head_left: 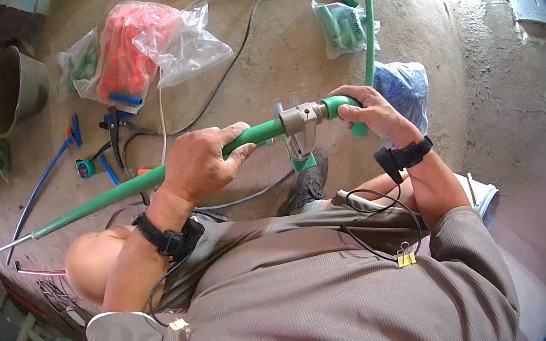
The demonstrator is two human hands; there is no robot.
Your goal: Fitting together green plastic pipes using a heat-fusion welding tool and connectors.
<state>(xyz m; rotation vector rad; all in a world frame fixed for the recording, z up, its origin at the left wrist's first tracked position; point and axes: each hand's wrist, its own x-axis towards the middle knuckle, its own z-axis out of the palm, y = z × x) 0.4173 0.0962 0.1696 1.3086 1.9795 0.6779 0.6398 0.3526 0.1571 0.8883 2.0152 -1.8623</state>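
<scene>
Head view: I've got the left hand (199, 163) clamped round a long green pipe (103, 200), thumb and fingers closed on it near its right end. Pipe slants up to the right, that end at a grey metal tool (301, 121) mid-frame. Right hand (376, 112) has thumb and fingers pinched on a green elbow fitting (337, 103), at the tool's opposite side. Second green pipe (370, 24) runs down to the right hand; from my end I can't tell whether it joins the elbow. Floor beyond: bag of red fittings (130, 47), bag of green fittings (342, 28), bucket (17, 91) upper left, tape measure (85, 169) near the long pipe. Blue bag (403, 93) just beside right hand.
</scene>
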